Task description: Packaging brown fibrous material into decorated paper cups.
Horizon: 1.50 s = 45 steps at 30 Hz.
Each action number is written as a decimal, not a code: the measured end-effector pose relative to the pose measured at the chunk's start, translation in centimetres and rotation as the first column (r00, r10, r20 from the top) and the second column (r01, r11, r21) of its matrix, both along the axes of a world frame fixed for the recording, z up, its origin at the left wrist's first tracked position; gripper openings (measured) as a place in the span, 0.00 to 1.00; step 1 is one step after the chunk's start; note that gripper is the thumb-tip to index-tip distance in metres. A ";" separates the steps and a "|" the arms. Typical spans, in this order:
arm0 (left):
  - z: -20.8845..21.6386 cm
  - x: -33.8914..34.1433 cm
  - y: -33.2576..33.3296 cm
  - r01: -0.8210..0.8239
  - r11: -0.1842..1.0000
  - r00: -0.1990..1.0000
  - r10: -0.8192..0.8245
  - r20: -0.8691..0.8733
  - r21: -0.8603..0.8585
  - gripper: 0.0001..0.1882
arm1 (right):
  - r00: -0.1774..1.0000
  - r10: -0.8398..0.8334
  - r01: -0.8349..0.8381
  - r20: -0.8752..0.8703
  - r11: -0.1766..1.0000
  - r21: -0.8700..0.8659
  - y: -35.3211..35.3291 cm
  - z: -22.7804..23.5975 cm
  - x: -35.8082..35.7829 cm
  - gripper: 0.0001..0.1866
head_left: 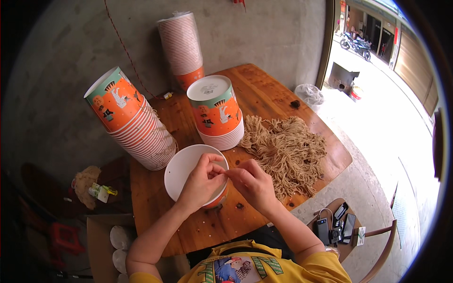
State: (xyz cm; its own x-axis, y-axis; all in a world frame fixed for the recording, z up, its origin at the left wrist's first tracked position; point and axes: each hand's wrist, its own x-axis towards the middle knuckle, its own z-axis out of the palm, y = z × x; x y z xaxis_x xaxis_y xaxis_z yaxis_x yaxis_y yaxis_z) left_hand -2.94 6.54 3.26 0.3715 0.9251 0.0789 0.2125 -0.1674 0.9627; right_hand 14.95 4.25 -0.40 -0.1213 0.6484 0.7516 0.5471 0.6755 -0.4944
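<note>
At left leans a stack of orange-and-green tubs [134, 123]. Beside it on the wooden worktop [150, 194] stands an open tub [183, 165], white inside, orange outside, just beneath the left hand [204, 181]. Its fingertips meet those of the right hand [255, 185]; whether they pinch anything, I can't tell from here. Tan cord [288, 151] lies heaped farther right.

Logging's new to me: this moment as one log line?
left hand, right hand: pinched together; hold: unclear; below: open round white-lined paper bucket; rightward: tangled tan strand pile
</note>
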 end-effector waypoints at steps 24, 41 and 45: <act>0.3 0.2 -0.6 0.030 0.993 0.997 -0.021 -0.073 0.118 0.19 | 0.690 0.150 -0.556 -0.708 0.737 -0.385 0.7 -0.8 1.0 0.06; 1.2 -1.7 -3.2 0.109 0.949 0.900 0.032 -0.434 0.296 0.15 | 0.924 0.372 -0.293 0.091 0.840 -0.456 0.2 3.1 4.5 0.06; 1.4 -2.9 -5.4 0.191 0.933 0.817 0.022 -0.576 0.306 0.13 | 0.827 0.549 -0.415 0.120 0.740 -0.529 1.2 5.1 6.1 0.06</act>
